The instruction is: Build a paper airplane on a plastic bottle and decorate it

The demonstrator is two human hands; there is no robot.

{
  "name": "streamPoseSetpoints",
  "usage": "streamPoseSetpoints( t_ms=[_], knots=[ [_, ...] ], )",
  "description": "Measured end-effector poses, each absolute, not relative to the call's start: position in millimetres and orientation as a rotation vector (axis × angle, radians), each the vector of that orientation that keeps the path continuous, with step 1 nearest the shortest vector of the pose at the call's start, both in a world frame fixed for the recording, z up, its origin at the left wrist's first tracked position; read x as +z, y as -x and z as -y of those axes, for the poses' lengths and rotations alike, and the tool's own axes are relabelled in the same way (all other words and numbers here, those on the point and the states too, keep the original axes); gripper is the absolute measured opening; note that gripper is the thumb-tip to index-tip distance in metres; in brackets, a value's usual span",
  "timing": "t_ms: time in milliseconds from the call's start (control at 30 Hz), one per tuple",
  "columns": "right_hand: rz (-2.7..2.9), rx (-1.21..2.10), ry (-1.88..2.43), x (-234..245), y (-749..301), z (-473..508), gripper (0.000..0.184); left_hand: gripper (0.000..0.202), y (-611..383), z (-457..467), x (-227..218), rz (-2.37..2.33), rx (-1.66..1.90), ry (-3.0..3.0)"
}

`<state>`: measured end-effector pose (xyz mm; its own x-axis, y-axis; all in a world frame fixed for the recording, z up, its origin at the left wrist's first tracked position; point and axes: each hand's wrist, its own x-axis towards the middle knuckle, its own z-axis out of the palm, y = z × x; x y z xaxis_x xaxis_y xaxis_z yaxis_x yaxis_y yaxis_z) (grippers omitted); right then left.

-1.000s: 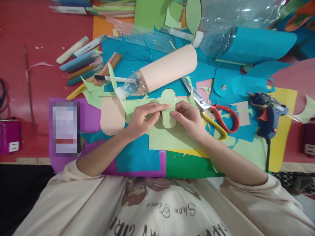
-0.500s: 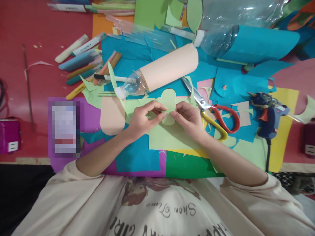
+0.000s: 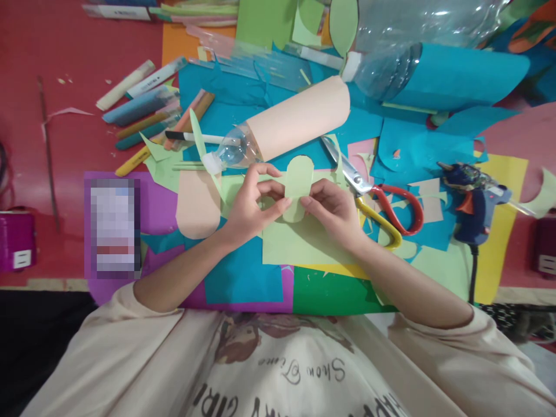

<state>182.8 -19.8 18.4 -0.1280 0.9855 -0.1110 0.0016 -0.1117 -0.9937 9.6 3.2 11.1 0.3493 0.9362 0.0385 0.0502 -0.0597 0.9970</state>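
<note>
A light green paper strip (image 3: 299, 179) with rounded ends stands between my two hands, above a larger light green sheet (image 3: 304, 249). My left hand (image 3: 260, 202) pinches its left edge with the thumb; the other fingers are curled. On the opposite edge, my right hand (image 3: 330, 208) grips it between thumb and fingers. Just beyond lies a plastic bottle (image 3: 237, 145) on its side, wrapped in peach paper, with a green leaf shape at its cap. Scissors (image 3: 360, 185) with one red and one yellow handle rest close to my right hand.
A blue glue gun (image 3: 478, 214) with a black cord is at the right. Several markers (image 3: 143, 107) lie at upper left, above a blurred phone (image 3: 113, 226). Another bottle wrapped in blue paper (image 3: 469, 75) lies at the back right. Coloured sheets and scraps cover the red table (image 3: 26, 133).
My left fingers have loosened and spread slightly off the paper strip, leaving the thumb at its edge. The strip's middle shows more plainly. My right hand has barely moved.
</note>
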Motion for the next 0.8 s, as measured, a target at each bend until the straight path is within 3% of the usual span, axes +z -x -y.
streamPoseSetpoints(
  t_ms=[167,433,800],
  knots=[
    [1.25,1.338,1.224,16.3,-183.3,22.3,0.04,0.039,-9.9,-5.4,16.9,-0.963,0.789,-1.528],
    [1.318,1.268,1.218,12.9,-184.4,23.5,0.027,0.051,-10.9,-6.0,18.8,-1.027,0.85,-1.625],
    [1.318,1.28,1.249,13.4,-184.1,22.5,0.03,0.033,-10.1,-5.5,18.3,-1.022,0.766,-1.549]
  ],
)
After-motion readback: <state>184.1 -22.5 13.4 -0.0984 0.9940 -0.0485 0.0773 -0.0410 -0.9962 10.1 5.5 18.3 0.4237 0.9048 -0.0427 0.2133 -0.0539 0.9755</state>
